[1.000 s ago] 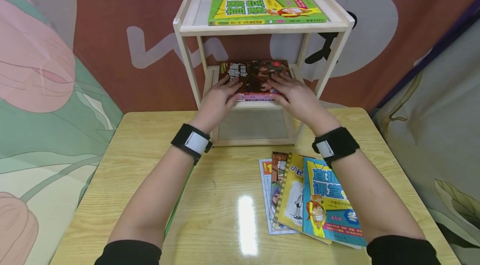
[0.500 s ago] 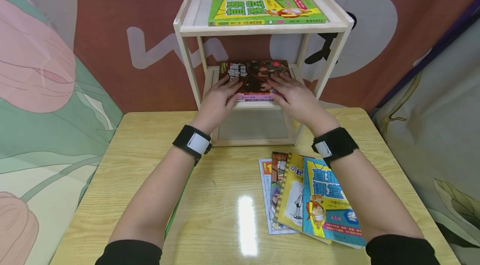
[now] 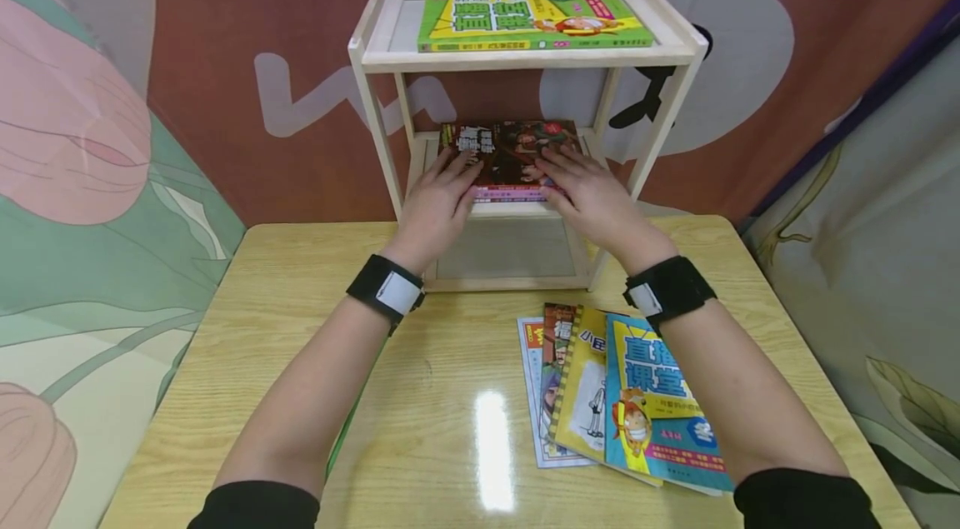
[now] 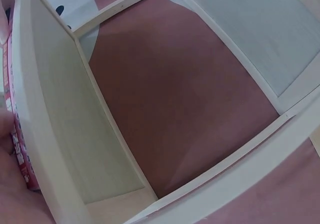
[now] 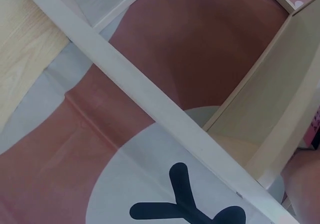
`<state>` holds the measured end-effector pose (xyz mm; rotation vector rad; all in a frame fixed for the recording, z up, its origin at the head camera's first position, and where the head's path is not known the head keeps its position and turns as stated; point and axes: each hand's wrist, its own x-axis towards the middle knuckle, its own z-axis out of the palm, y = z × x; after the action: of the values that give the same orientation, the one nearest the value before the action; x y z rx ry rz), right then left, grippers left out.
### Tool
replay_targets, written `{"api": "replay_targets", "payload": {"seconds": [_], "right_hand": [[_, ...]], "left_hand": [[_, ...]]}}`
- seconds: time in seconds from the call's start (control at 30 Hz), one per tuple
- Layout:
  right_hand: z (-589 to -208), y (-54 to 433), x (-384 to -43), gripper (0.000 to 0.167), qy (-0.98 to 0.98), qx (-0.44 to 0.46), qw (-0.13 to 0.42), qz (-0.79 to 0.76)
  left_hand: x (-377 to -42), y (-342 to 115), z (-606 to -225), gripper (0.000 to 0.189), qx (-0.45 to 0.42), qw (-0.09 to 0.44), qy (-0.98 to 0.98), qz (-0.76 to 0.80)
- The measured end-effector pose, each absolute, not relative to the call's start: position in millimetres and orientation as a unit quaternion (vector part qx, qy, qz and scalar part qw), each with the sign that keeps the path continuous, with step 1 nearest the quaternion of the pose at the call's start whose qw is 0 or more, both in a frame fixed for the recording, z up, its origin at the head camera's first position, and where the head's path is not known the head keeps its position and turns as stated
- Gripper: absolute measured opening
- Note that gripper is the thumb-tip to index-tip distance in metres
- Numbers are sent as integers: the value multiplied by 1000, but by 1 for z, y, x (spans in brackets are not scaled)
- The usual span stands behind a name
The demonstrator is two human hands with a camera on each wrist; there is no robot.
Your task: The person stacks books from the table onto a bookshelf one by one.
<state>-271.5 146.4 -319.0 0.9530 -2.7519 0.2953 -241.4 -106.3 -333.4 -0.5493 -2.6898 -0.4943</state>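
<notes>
A dark comic-style book (image 3: 513, 150) lies on top of a pink-edged book (image 3: 510, 194) on the middle shelf of a small white wooden rack (image 3: 525, 60). My left hand (image 3: 433, 208) rests on the left part of the dark cover, fingers extended over it and thumb near the front edge. On the right part of the same cover lies my right hand (image 3: 600, 200), fingers spread loosely. The left wrist view catches pink book spines (image 4: 17, 129) beside the shelf's edge and part of the hand. In the right wrist view a pink and black book corner (image 5: 314, 131) peeks out above the hand.
A green and yellow book (image 3: 532, 19) lies on the rack's top shelf. Several books, a blue one (image 3: 660, 429) uppermost, fan out on the wooden table (image 3: 420, 429) at front right. The rack's bottom panel (image 3: 510, 250) sits below the hands. A printed cloth (image 3: 300, 146) hangs behind.
My left hand has shifted slightly, its thumb now closer to the fingers. The right hand and the books stay in place.
</notes>
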Motion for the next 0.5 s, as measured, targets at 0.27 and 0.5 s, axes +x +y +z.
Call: {"api": "replay_targets", "payload": {"seconds": [0.27,0.5], "right_hand": [[-328,146,-273,55,-923,327,181,90],[-336,148,-261,54,-902,344,239,104]], "left_hand": [[-237,-107,-341,56,-176,202,-950,-161],[-225,-106,-350,67,-169,236,-945,-149]]}}
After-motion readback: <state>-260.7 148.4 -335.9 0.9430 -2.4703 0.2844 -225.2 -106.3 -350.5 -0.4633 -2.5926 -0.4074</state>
